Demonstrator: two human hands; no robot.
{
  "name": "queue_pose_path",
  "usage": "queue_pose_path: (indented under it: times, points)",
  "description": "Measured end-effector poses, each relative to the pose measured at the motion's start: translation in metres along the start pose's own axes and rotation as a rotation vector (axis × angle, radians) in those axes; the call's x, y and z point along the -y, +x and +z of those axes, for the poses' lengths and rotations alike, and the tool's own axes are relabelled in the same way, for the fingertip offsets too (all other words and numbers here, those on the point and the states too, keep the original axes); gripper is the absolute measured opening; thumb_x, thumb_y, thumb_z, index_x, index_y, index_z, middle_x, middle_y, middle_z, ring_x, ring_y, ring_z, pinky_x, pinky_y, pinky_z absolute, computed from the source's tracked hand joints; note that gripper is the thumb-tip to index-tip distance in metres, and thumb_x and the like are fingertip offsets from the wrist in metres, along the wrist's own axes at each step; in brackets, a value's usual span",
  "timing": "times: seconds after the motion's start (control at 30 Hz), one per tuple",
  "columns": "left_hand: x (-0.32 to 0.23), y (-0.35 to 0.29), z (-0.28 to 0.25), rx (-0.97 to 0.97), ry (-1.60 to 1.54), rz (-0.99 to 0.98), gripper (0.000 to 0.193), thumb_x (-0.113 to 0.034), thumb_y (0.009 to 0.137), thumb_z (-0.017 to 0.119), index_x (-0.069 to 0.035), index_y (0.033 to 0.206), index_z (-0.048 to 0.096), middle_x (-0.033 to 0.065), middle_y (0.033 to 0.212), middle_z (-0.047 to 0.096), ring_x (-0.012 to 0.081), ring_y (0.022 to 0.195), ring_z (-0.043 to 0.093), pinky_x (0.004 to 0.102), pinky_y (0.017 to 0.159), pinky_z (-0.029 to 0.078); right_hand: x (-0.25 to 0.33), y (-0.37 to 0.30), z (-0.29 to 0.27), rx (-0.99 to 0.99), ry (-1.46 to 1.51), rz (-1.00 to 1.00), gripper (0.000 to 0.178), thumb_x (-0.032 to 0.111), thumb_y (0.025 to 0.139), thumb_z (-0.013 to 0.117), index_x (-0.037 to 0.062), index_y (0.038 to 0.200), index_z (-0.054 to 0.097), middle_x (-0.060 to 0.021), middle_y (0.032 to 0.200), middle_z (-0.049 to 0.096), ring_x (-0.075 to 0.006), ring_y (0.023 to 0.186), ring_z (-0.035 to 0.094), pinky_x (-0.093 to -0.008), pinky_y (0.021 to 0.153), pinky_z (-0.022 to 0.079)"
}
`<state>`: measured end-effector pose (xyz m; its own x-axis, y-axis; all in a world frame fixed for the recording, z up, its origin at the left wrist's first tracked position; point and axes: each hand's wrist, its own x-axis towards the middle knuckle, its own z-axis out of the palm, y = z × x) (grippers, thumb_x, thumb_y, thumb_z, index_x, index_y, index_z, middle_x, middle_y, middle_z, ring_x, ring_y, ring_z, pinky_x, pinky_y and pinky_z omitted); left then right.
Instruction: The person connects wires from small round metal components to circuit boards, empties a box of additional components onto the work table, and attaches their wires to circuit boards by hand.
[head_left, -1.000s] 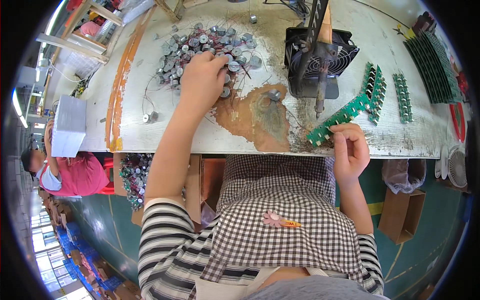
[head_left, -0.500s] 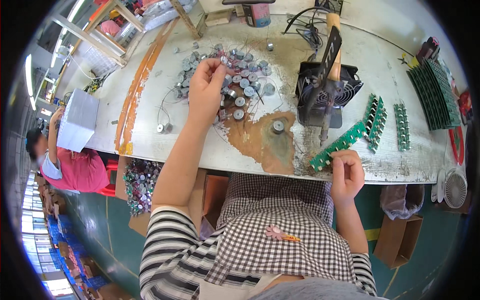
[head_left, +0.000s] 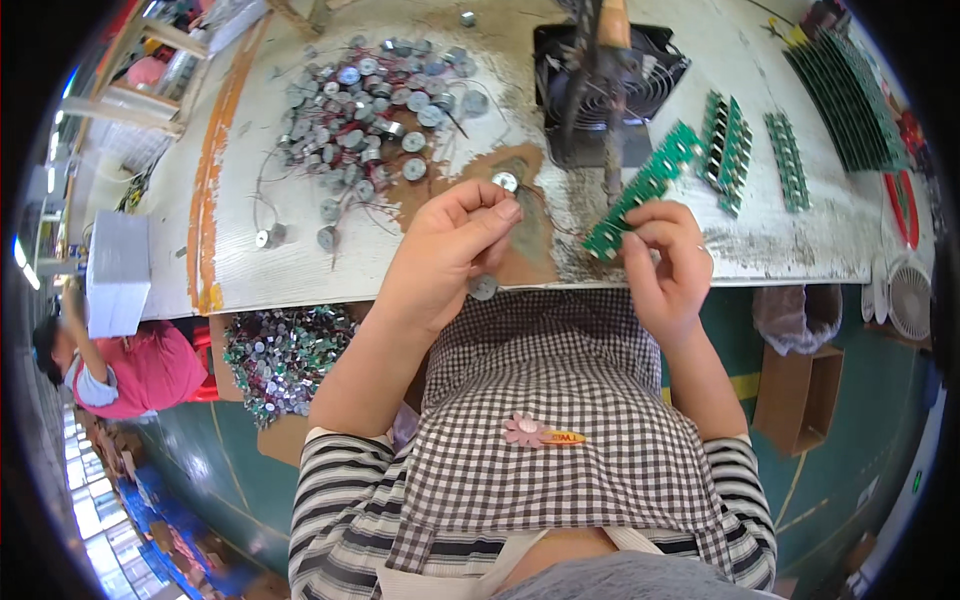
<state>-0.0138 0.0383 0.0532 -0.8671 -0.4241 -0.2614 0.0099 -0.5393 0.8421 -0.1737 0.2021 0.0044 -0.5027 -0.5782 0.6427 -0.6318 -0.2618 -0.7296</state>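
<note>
My left hand (head_left: 462, 238) is pinched, thumb against fingers, over the near edge of the table. A small round silver motor (head_left: 483, 288) hangs just below it, apparently by thin wires in the pinch. In my right hand (head_left: 670, 260) is the near end of a long green circuit board strip (head_left: 652, 190), slanting away over the table. Past my left fingertips lies a single motor (head_left: 505, 182) on a brown worn patch. A soldering iron with a wooden handle (head_left: 615, 25) stands tip down, its shaft close to the strip's left side.
A heap of small motors (head_left: 370, 110) with wires spreads at the left. Behind the iron stands a black fan (head_left: 610, 80). More green strips (head_left: 787, 160) lie at right, near a rack of boards (head_left: 845, 100). A box of small parts (head_left: 290, 360) sits below; another person (head_left: 130, 365) works far left.
My left hand has come from the motor heap toward the near edge, bringing a motor. My right hand still holds the strip. The whole view has shifted, showing the table higher up.
</note>
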Motion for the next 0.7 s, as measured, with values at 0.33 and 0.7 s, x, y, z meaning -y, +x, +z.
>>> queue_pose_path:
  times: [0.33,0.7]
  points:
    - [0.03,0.014,0.028,-0.128,0.499,0.161,0.014,-0.013,0.086,0.064,0.001,0.085,0.065,-0.0015,0.076,0.06,0.0021,0.059,0.047,0.0181,0.056,0.039,0.001,0.002,-0.001,0.034,-0.004,-0.08,0.012,-0.008,0.077,0.064,-0.0029,0.083,0.055,-0.015,0.091,0.059,-0.014,0.063,0.056,-0.0227,0.053,0.048]
    - [0.029,0.033,0.039,-0.041,0.531,0.311,0.013,-0.008,0.077,0.063,0.005,0.073,0.062,0.0052,0.079,0.061,0.0052,0.058,0.05,0.0206,0.048,0.039,-0.001,0.008,-0.008,0.006,0.029,-0.099,0.012,-0.008,0.077,0.063,-0.0029,0.082,0.054,-0.0158,0.09,0.061,-0.0133,0.063,0.057,-0.0224,0.052,0.048]
